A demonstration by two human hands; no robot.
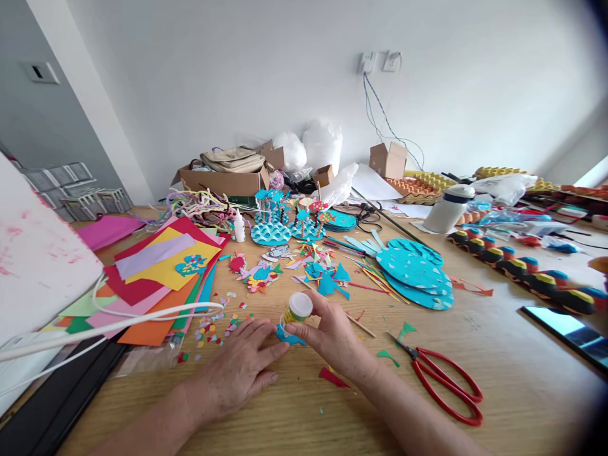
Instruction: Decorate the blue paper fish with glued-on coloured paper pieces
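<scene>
My right hand (327, 329) is wrapped round a small bottle with a white cap (301, 305) and a yellow-green label. The bottle stands over a blue paper piece (291, 337) on the table. My left hand (247, 364) lies flat to the left, fingers stretched out, its fingertips at the edge of the blue piece. Small paper dots (209, 332) are scattered left of the bottle. Behind it lie cut paper fish (259, 273) and blue scraps (325, 278). A thin wooden stick (363, 326) passes behind my right hand.
Red-handled scissors (444, 380) lie at the right, with a phone (570, 339) beyond. Coloured paper sheets (152, 316) and a white cable (156, 311) are at the left. Blue paper ovals (415, 275), a white glue bottle (239, 227) and blue wavy stands with fish (270, 233) sit farther back.
</scene>
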